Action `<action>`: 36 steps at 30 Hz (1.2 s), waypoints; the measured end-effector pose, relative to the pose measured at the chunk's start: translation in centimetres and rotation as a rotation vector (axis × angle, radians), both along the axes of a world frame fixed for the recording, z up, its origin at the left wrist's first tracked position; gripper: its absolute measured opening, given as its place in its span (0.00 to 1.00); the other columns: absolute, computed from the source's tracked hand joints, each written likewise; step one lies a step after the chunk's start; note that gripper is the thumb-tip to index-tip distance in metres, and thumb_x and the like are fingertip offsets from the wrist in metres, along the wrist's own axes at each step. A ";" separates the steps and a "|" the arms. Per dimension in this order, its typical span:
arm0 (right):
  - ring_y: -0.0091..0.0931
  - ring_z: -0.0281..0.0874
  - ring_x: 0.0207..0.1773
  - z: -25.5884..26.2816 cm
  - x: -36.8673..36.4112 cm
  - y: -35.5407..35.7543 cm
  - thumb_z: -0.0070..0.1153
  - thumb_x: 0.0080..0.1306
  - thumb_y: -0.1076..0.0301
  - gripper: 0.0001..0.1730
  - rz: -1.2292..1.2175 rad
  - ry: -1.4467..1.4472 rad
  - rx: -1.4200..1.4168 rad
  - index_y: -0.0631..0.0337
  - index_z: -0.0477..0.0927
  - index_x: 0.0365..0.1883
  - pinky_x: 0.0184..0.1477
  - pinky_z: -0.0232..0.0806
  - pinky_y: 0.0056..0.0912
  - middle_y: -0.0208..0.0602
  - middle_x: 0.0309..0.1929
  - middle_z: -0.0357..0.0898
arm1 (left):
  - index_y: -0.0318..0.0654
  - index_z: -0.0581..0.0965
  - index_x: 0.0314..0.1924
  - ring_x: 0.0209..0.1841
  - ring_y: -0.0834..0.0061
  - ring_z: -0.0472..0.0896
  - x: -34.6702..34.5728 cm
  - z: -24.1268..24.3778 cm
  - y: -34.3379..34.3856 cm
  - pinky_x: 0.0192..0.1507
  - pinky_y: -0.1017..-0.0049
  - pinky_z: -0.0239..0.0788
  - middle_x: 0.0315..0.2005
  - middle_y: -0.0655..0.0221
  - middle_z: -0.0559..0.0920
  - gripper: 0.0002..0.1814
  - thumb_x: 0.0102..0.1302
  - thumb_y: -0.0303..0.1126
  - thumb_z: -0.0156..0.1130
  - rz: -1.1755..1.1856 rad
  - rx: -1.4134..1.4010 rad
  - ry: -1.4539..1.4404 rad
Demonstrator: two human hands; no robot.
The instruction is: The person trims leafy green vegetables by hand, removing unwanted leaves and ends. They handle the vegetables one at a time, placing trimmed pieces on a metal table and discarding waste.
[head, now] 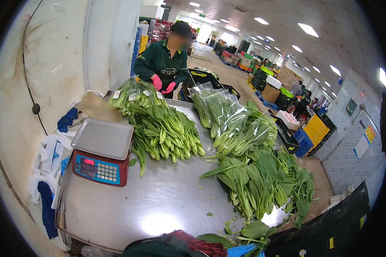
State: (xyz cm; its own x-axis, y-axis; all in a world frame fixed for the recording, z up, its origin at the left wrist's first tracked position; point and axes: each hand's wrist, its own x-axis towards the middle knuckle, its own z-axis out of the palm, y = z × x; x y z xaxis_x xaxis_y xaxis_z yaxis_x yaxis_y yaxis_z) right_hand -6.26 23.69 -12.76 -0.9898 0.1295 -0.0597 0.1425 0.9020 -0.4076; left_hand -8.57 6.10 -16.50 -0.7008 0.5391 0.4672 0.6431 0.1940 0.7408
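At the bottom edge, my left hand (243, 250) wears a blue glove below a red and black sleeve. Leaves lie against it; the frame cuts off its fingers, so its grip is hidden. My right hand is out of view. Loose leafy green stems (255, 232) lie around the glove on the steel table (167, 192). Just beyond is a large pile of loose leafy greens (260, 183). Clear-bagged greens (230, 115) rest behind that pile. Further left are stacked greens (167, 131), with labelled bags of greens (138, 96) at their far end.
A red and blue digital scale (99, 170) with a steel pan (103, 138) stands at left. Across the table stands a person (165, 61) in pink gloves near the bagged greens. A black crate (321, 228) borders the lower right. A wall (51, 80) runs along the left.
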 end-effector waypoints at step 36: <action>0.27 0.79 0.32 -0.3 3.4 -4.5 0.51 0.69 0.64 0.12 -0.067 -0.068 -0.255 0.61 0.80 0.43 0.36 0.70 0.31 0.37 0.33 0.82 | 0.37 0.77 0.47 0.48 0.59 0.79 2.6 6.4 -11.9 0.53 0.66 0.69 0.42 0.56 0.81 0.15 0.66 0.38 0.58 -0.301 0.071 -0.536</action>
State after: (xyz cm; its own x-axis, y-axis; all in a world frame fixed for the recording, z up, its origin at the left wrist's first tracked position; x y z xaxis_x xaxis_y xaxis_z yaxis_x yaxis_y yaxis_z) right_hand -2.82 19.15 -13.10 -0.9721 0.1668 -0.1647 0.2332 0.7591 -0.6078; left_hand -6.02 -5.76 -10.13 -0.6698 0.7302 0.1348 0.1971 -0.0002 0.9804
